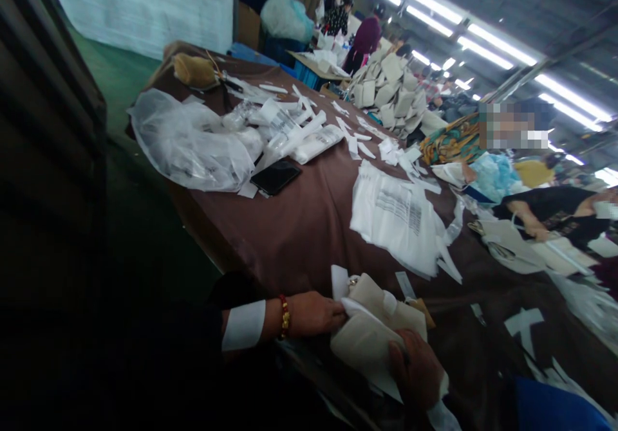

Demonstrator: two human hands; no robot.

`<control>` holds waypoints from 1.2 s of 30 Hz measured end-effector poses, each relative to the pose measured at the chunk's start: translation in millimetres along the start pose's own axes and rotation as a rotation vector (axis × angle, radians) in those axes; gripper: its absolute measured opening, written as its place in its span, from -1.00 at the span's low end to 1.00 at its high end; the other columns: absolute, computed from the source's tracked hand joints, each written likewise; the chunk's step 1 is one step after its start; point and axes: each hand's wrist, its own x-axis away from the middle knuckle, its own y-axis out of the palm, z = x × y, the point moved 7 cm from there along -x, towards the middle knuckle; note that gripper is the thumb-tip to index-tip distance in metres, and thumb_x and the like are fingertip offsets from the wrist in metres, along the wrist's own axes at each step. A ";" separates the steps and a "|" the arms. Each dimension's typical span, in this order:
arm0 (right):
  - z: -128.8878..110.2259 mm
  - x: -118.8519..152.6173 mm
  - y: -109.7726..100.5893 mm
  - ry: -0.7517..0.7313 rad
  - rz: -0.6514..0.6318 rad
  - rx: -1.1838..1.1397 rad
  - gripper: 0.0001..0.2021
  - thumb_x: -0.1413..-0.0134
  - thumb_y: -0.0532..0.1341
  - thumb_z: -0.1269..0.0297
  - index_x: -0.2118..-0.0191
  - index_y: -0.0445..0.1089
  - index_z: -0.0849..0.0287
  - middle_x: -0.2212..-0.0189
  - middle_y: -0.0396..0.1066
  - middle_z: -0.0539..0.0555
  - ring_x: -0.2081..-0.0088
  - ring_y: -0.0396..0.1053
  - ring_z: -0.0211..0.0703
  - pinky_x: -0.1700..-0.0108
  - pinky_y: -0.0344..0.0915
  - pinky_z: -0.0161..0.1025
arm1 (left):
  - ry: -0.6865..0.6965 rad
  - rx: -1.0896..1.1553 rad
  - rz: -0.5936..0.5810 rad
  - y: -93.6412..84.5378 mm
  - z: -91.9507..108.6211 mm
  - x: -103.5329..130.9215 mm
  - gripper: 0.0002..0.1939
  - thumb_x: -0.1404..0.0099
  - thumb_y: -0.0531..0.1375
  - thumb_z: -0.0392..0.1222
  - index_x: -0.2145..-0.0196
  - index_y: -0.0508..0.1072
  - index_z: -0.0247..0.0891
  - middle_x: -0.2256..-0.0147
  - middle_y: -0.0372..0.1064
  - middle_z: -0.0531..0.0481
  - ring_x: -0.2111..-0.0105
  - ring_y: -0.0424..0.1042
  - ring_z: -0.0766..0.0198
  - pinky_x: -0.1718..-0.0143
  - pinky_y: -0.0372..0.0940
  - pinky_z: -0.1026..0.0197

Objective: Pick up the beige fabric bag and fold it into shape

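A long table (299, 225) draped in brown cloth was strewn with clear plastic bags (193, 141), a stack of printed white bags (396, 215), a black phone (276, 177), scattered paper strips (360, 145) and a heap of beige pouches (391, 93).

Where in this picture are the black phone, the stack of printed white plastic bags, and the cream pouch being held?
Black flat phone (275, 177), head view, middle of its dark screen.
Stack of printed white plastic bags (396, 215), head view, printed top sheet.
Cream fabric pouch (367, 341), head view, its front face between the hands.

A black phone (275, 177) lies beside clear bags (188, 141).
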 end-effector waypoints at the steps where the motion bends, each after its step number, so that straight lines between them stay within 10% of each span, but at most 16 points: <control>1: -0.6 -0.3 -0.1 -0.011 -0.011 0.003 -0.57 -0.26 -0.11 -0.01 0.32 0.34 0.19 0.42 0.40 0.08 0.41 0.35 -0.14 0.38 0.24 -0.25 | -0.032 0.073 -0.006 -0.3 -0.9 -0.9 -0.79 -0.35 -0.04 -0.25 0.18 0.37 -0.24 0.26 0.41 -0.04 0.44 0.34 0.26 0.61 -0.01 0.22; 9: 5.2 -10.4 7.2 0.107 -0.135 0.061 -0.53 -0.23 -0.16 0.01 0.34 0.35 0.21 0.44 0.37 0.12 0.40 0.31 -0.10 0.37 0.15 -0.23 | -0.469 0.609 0.146 12.8 -21.9 -14.1 -0.81 -0.29 -0.03 -0.21 0.33 0.35 -0.26 0.29 0.34 -0.03 0.32 0.30 0.27 0.34 0.15 0.26; 14: 3.8 -15.1 16.1 0.143 -0.180 0.103 -0.50 -0.25 -0.21 0.02 0.33 0.34 0.25 0.42 0.37 0.17 0.38 0.29 -0.09 0.35 0.12 -0.22 | -0.841 0.961 0.256 17.2 -9.8 0.8 -0.61 -0.30 -0.20 -0.08 0.37 0.31 -0.35 0.62 0.04 0.15 0.64 0.05 0.41 0.59 0.06 0.32; 19: -3.7 -19.0 15.6 0.109 -0.173 0.136 -0.42 -0.25 -0.26 -0.02 0.31 0.37 0.27 0.42 0.37 0.17 0.40 0.28 -0.07 0.35 0.08 -0.20 | -0.911 1.170 0.205 22.5 -9.0 13.4 -0.67 -0.19 -0.03 -0.04 0.54 0.34 -0.32 0.72 -0.04 0.21 0.70 -0.06 0.45 0.64 -0.05 0.34; 28: -29.1 -37.9 17.5 0.142 -0.248 0.055 -0.39 -0.21 -0.23 -0.16 0.33 0.34 0.25 0.38 0.35 0.15 0.30 0.28 -0.04 0.28 0.03 -0.17 | -0.919 1.008 0.275 21.4 -21.4 19.0 -0.67 -0.18 0.02 -0.06 0.53 0.42 -0.33 0.56 0.26 0.08 0.46 0.22 0.34 0.44 0.12 0.31; 36: -31.1 -44.2 20.0 0.252 -0.361 0.029 -0.45 -0.21 -0.17 -0.17 0.27 0.30 0.22 0.30 0.35 0.12 0.23 0.27 -0.05 0.24 0.03 -0.18 | -0.818 0.402 0.446 -42.7 4.0 24.1 -0.55 -0.33 -0.07 -0.13 -0.10 0.23 -0.38 0.21 0.38 -0.12 0.19 0.34 0.20 0.07 0.25 0.13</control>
